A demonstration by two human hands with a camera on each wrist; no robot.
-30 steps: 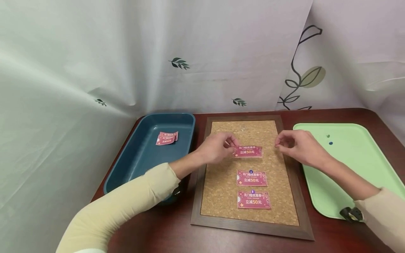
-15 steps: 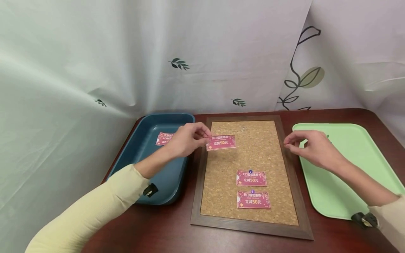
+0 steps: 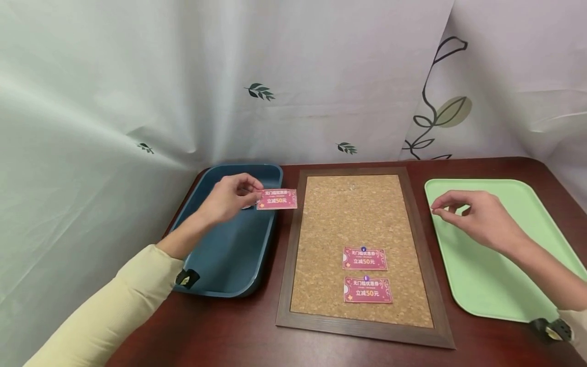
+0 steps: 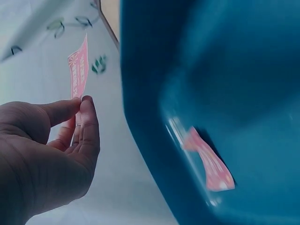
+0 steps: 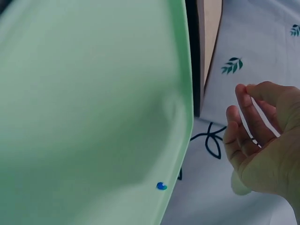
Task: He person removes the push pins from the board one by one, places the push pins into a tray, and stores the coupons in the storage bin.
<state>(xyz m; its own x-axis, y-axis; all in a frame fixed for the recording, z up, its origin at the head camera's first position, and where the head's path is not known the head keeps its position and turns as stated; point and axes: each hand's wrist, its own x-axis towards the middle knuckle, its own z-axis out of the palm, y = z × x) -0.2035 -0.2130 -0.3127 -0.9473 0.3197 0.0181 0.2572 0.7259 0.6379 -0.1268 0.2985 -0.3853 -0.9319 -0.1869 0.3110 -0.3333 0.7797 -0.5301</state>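
Observation:
My left hand [image 3: 231,199] pinches a pink coupon [image 3: 277,200] by its left end, between the thumb and fingers, above the right side of the blue tray [image 3: 220,260]. Inside that tray more pink coupons [image 4: 213,164] lie together, mostly behind the hand in the head view. Two coupons [image 3: 364,259] [image 3: 368,290] lie on the framed cork board [image 3: 330,234], each with a purple push pin at its top edge. Over the left edge of the green tray [image 3: 495,275], my right hand [image 3: 486,219] has thumb and forefinger tips together; anything tiny between them is hidden.
A blue push pin [image 5: 161,186] lies in the green tray near its edge. At the top of the board is a small clear object [image 3: 352,187]. A pale patterned curtain [image 3: 316,76] rises behind the dark red table [image 3: 220,336].
The left hand has lifted the upper coupon off the board and carried it left to the blue tray. The right hand has drawn back rightward from the board over the green tray.

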